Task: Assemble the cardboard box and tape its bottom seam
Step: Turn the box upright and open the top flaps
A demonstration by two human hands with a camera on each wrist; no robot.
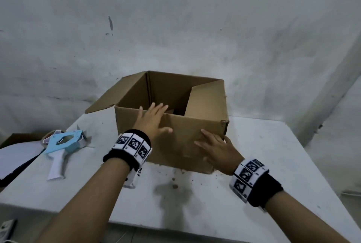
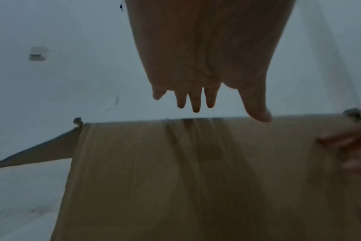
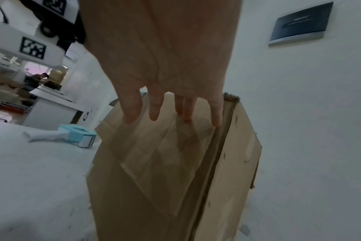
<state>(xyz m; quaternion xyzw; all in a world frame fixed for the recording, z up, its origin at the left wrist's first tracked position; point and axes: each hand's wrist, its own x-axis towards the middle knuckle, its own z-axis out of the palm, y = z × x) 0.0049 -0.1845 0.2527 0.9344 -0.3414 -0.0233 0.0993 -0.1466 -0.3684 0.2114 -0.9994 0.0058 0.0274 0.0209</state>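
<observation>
A brown cardboard box stands upright on the white table, its top open and flaps spread. My left hand lies flat with straight fingers on the near wall, fingertips reaching over the top edge. Lower on the same wall, near its right corner, my right hand rests with spread straight fingers. In the left wrist view the left hand hovers at the box rim. The right wrist view shows the right hand laid against the box wall. A blue and white tape dispenser lies left of the box.
A white wall stands close behind the box. Papers and a dark flat thing lie at the table's left edge beside the dispenser. Brown crumbs and a dark stain mark the table in front of the box. Bare table lies to the right.
</observation>
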